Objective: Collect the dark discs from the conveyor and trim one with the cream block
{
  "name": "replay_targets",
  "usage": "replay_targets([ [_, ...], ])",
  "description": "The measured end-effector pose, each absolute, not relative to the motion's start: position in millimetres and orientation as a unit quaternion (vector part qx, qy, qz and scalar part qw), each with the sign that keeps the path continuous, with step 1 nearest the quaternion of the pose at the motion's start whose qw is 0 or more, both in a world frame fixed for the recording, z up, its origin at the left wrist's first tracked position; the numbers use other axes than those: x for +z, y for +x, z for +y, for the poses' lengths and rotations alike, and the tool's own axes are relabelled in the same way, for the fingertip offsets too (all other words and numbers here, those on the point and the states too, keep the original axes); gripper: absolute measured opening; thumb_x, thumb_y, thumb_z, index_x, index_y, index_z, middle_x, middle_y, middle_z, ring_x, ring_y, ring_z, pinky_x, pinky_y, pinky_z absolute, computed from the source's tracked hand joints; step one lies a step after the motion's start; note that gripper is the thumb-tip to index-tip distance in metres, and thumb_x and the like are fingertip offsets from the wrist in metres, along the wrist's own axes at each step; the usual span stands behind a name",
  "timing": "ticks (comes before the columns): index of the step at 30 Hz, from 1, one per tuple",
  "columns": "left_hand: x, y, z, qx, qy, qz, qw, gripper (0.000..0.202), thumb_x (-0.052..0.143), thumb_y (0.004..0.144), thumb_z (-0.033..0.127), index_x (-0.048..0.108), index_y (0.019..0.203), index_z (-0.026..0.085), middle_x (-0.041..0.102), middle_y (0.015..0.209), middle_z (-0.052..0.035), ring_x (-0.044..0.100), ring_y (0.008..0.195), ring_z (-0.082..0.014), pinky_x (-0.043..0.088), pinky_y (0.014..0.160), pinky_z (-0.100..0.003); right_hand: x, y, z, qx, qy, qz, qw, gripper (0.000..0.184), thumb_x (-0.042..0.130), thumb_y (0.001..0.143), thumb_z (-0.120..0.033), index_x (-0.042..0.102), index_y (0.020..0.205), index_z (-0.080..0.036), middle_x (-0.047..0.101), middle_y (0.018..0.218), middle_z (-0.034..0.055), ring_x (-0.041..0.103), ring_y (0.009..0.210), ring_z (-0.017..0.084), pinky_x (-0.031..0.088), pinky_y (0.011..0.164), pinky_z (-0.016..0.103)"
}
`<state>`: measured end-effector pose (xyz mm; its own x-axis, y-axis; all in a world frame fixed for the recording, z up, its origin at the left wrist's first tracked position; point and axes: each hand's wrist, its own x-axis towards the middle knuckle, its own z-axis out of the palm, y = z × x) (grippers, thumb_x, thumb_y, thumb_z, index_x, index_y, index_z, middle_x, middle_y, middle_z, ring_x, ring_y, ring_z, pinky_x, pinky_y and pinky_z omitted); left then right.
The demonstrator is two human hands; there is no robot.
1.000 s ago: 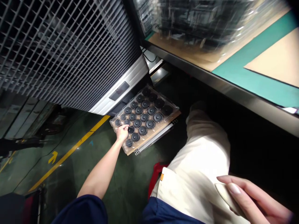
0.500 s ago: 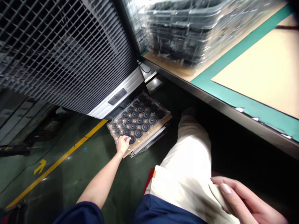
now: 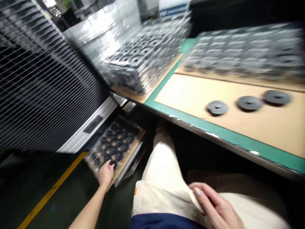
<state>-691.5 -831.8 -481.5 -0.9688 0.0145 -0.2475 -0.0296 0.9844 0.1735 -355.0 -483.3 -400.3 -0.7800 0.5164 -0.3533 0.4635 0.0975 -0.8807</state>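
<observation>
My left hand (image 3: 106, 174) reaches down to a clear plastic tray (image 3: 114, 147) of several black round parts on the floor. Its fingers curl at the tray's near edge; the frame is blurred and I cannot make out what they grip. My right hand (image 3: 214, 206) rests on my thigh in cream trousers, fingers stretched out flat, holding nothing. On the brown cardboard sheet (image 3: 262, 127) on the table lie three grey round discs (image 3: 249, 103) in a row.
A large grey louvred machine (image 3: 40, 89) stands at the left beside the floor tray. Stacks of clear trays (image 3: 143, 54) stand on the green table (image 3: 214, 133), more at the back right (image 3: 243, 51). A yellow line (image 3: 47, 194) marks the floor.
The view has swung up and right, bringing the tabletop and three discs into sight. My left hand has slid to the tray's near edge. My right hand stays on my thigh.
</observation>
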Motion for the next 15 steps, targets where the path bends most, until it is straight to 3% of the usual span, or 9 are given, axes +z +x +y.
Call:
replay_targets([
  [3,-464,-695,-802,0.128,0.013,0.987,0.099,0.026,0.060,0.101,0.029,0.070,0.119,0.014,0.074,0.087,-0.0057,0.071,0.079,-0.0231,0.059,0.083,-0.043,-400,-357,-484,0.625,-0.368,-0.687,0.042,0.050,0.050,0.102,-0.068,0.072,0.103,-0.024,0.067,0.086,0.0017,0.063,0.079,0.020,0.052,0.070,0.020],
  [6,-442,-702,-744,0.209,0.082,0.972,0.064,0.032,0.056,0.092,0.034,0.075,0.113,0.019,0.074,0.072,-0.0039,0.072,0.072,-0.0299,0.058,0.073,-0.042,-424,-357,-476,0.680,-0.418,-0.596,0.089,0.056,0.055,0.096,-0.074,0.071,0.097,-0.021,0.059,0.076,0.0006,0.053,0.065,0.016,0.045,0.056,0.022],
  [8,-422,-698,-689,0.279,0.156,0.946,0.049,0.040,0.054,0.091,0.042,0.074,0.118,0.021,0.077,0.081,-0.0047,0.075,0.080,-0.0304,0.060,0.076,-0.041,-449,-353,-469,0.710,-0.465,-0.515,0.120,0.059,0.064,0.086,-0.077,0.070,0.097,-0.019,0.055,0.068,-0.0007,0.049,0.057,0.014,0.041,0.050,0.022],
  [11,-385,-676,-591,0.372,0.286,0.881,0.054,0.050,0.048,0.098,0.050,0.068,0.131,0.018,0.078,0.110,-0.0092,0.075,0.096,-0.0266,0.061,0.089,-0.037,-482,-345,-462,0.715,-0.530,-0.437,0.131,0.065,0.067,0.076,-0.079,0.067,0.097,-0.018,0.044,0.057,-0.0037,0.045,0.048,0.012,0.036,0.044,0.020],
  [13,-361,-653,-524,0.403,0.380,0.829,0.072,0.046,0.047,0.102,0.047,0.067,0.133,0.020,0.074,0.124,-0.0101,0.073,0.106,-0.0247,0.059,0.097,-0.037,-493,-340,-459,0.710,-0.555,-0.416,0.124,0.064,0.065,0.077,-0.079,0.065,0.095,-0.018,0.042,0.056,-0.0041,0.048,0.047,0.012,0.040,0.043,0.020],
  [15,-339,-629,-465,0.405,0.463,0.783,0.091,0.039,0.051,0.102,0.041,0.069,0.131,0.022,0.071,0.129,-0.0103,0.069,0.116,-0.0245,0.056,0.105,-0.038,-494,-338,-454,0.704,-0.554,-0.427,0.119,0.063,0.063,0.083,-0.080,0.064,0.098,-0.019,0.049,0.061,-0.0015,0.057,0.052,0.015,0.047,0.045,0.021],
])
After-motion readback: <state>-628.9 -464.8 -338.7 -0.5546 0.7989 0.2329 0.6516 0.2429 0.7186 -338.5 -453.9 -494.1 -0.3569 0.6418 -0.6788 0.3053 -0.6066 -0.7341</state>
